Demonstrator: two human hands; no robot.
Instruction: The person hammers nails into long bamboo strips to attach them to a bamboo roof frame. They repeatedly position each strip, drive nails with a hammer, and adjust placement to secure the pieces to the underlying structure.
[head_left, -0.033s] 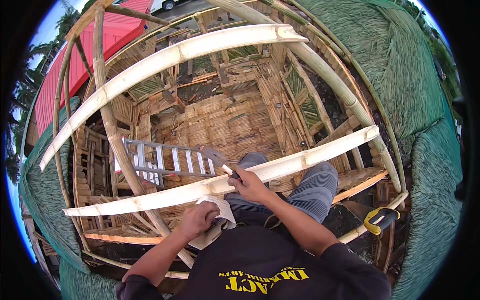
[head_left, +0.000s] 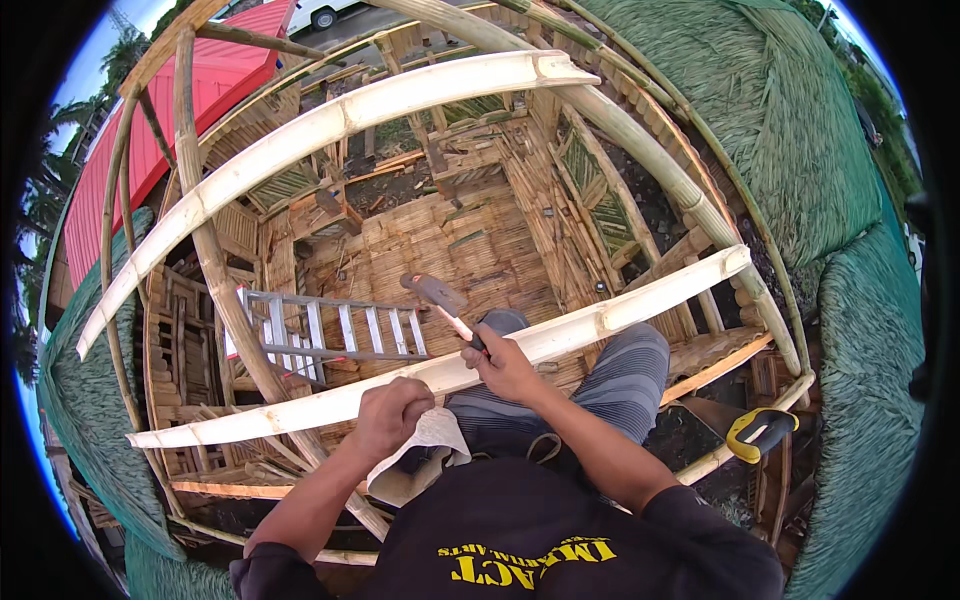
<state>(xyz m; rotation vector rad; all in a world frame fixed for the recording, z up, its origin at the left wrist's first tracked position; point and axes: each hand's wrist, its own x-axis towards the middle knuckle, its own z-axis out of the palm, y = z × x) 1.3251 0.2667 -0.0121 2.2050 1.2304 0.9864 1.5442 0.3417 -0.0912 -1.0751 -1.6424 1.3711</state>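
Note:
My right hand (head_left: 505,370) is closed round the dark grip of a hammer (head_left: 438,293); its long rusty head points away over the drop. Beneath that hand runs the nearer split bamboo (head_left: 570,333), pale hollow side up, crossing over my lap. My left hand (head_left: 393,412) is a closed fist at the near edge of this bamboo. Whatever its fingers pinch, if anything, is hidden. Just below the fist, a cream cloth pouch (head_left: 428,447) lies at my lap.
A second split bamboo (head_left: 345,115) spans farther out. Both rest across round bamboo poles (head_left: 222,265). Far below are a slatted floor (head_left: 430,235) and an aluminium ladder (head_left: 345,325). A yellow-and-black handsaw (head_left: 762,434) hangs at my right. Netted thatch (head_left: 740,130) borders the frame.
My left hand has risen from the cloth pouch to the bamboo's near edge. The hammer's head has tilted up slightly, still in my right hand. The view has shifted a little.

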